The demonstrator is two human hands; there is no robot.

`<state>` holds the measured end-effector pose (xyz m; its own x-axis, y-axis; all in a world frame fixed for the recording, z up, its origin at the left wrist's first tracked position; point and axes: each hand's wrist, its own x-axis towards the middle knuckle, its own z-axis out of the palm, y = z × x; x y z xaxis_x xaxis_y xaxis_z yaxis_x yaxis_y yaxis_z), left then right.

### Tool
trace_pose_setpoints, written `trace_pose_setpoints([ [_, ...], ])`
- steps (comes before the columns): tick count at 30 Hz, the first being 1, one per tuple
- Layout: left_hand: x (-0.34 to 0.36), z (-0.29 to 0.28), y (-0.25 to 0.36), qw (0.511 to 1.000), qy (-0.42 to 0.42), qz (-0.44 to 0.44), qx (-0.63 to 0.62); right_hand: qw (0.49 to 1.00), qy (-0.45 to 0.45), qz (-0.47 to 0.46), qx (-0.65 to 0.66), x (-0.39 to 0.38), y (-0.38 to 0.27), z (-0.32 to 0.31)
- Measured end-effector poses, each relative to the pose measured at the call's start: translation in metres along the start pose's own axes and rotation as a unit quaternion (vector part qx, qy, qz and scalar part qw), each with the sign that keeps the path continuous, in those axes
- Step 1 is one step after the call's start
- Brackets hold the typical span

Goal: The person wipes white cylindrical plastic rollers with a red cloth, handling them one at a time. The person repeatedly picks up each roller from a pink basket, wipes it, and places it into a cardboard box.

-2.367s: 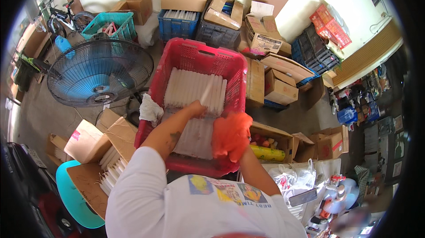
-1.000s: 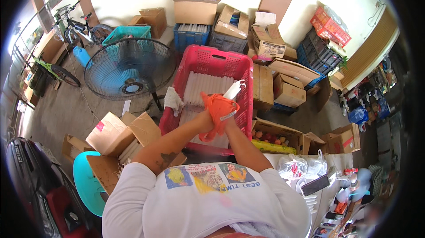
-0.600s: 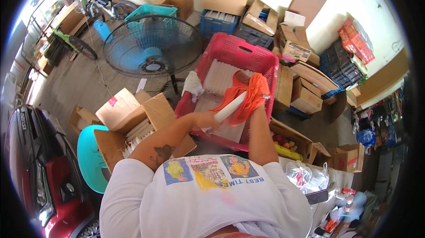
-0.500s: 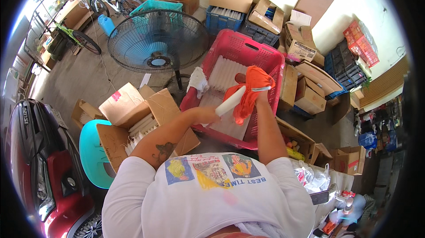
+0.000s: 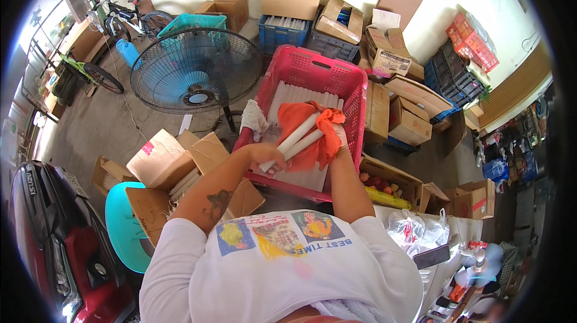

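My left hand [image 5: 267, 156] is closed on the near ends of two white candles [image 5: 299, 134], held side by side at a slant. Bunched over their far part is an orange cloth [image 5: 296, 116]. My right hand [image 5: 340, 135] grips the cloth from the right, its fingers partly hidden in the folds. Both hands are above a pink plastic crate [image 5: 359, 103], in which more white candles [image 5: 300, 95] lie in rows. A crumpled white cloth [image 5: 255, 118] hangs over the crate's left rim.
A large black-caged fan [image 5: 196, 98] stands beyond the crate's left side. Cardboard boxes [image 5: 158, 157] and a turquoise chair [image 5: 123, 227] are at the left. To the right, a box with yellow packaging [image 5: 387, 199] and a phone [image 5: 431, 256] lie near my arm.
Two candles now show where one was visible. My hands have come lower over the crate, and the orange cloth is now wrapped across the candles. The view has shifted slightly.
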<state>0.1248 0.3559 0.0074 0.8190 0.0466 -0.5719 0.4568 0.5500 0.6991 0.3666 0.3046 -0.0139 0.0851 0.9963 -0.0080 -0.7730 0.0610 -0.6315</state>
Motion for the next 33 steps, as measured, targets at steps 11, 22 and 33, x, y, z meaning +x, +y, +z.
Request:
trace_pose_setpoints([
  [11,-0.028,0.039,-0.025,0.895,0.310,-0.002,0.322,0.799,0.188,-0.219,-0.527,0.067,0.026,-0.062],
  [22,-0.196,-0.010,-0.279,0.717,0.686,-0.097,0.079,0.981,0.152,-0.075,-0.094,0.038,-0.047,-0.070],
  [33,-0.201,-0.144,-0.311,0.641,0.644,-0.316,0.274,0.967,0.165,-0.077,-0.181,0.004,-0.062,-0.079],
])
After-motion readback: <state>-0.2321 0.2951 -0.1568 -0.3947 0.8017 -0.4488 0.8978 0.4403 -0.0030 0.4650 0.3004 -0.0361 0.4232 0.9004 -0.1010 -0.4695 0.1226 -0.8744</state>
